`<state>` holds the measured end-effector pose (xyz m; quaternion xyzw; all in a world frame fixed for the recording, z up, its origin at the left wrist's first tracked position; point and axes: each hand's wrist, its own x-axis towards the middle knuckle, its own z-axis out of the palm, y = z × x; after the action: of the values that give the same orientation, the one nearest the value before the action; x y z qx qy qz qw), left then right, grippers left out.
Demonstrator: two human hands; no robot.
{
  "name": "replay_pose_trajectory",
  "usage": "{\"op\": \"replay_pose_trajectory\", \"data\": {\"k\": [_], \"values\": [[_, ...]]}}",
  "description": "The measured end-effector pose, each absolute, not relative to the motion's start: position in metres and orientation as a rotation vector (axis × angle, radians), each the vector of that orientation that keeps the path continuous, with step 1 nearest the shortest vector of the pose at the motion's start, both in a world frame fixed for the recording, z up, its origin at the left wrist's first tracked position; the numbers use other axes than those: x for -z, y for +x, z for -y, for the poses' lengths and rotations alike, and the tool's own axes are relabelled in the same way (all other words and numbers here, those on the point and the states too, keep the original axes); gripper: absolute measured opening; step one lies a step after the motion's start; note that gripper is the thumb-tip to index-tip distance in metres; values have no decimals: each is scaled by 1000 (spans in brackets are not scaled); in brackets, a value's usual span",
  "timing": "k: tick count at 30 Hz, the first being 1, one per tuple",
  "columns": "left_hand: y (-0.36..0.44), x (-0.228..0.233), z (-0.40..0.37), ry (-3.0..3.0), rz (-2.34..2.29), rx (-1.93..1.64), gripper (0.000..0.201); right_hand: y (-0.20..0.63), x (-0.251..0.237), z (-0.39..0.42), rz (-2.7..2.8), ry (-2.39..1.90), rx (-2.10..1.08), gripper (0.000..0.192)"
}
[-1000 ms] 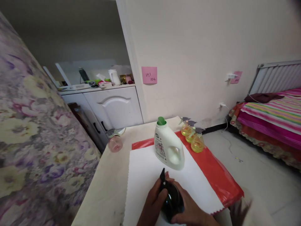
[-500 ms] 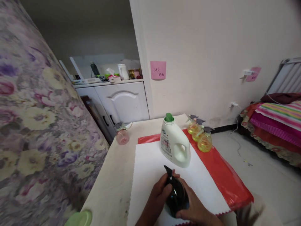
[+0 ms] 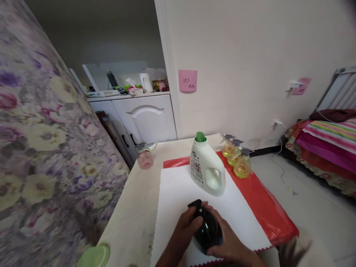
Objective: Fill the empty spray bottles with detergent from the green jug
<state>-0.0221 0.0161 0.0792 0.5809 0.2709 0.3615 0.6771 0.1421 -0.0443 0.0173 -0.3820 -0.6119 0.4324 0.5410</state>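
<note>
A dark round spray bottle with a black trigger head stands on the white sheet near the table's front. My left hand grips its neck and trigger head. My right hand cups its body from the right. Just beyond the bottle stands a white detergent jug with a green cap, upright on the sheet.
Several yellow spray bottles stand on the red plastic at the back right. A pink spray bottle sits at the table's back left, a green lid at the front left. A floral cloth borders the left; a bed lies right.
The black trigger head has turned from pointing upward to pointing left under my left hand. The view shifted slightly; both hands stay on the dark bottle.
</note>
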Motion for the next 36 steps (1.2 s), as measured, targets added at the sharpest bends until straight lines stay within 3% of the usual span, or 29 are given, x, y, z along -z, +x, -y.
{"op": "replay_pose_trajectory", "data": {"k": [6,12,17,23,28,33,36], "values": [[-12,-81,-13,1274,-714,-923,26,142,-15,44,1461,-933,-1034,101],[-21,-90,-15,1290,-596,-777,46,142,-16,44,1447,-904,-1051,102],[-19,-82,-18,1249,-622,-859,31,143,-18,43,1460,-947,-1039,101],[-18,-83,-17,1274,-565,-836,50,142,-23,45,1438,-941,-1062,103],[-20,-84,-17,1273,-601,-827,35,143,-19,45,1455,-982,-1041,104],[-17,-83,-16,1282,-572,-897,47,143,-18,44,1462,-941,-1025,106],[-19,-89,-16,1313,-545,-818,42,143,-19,44,1456,-945,-1015,104]]}}
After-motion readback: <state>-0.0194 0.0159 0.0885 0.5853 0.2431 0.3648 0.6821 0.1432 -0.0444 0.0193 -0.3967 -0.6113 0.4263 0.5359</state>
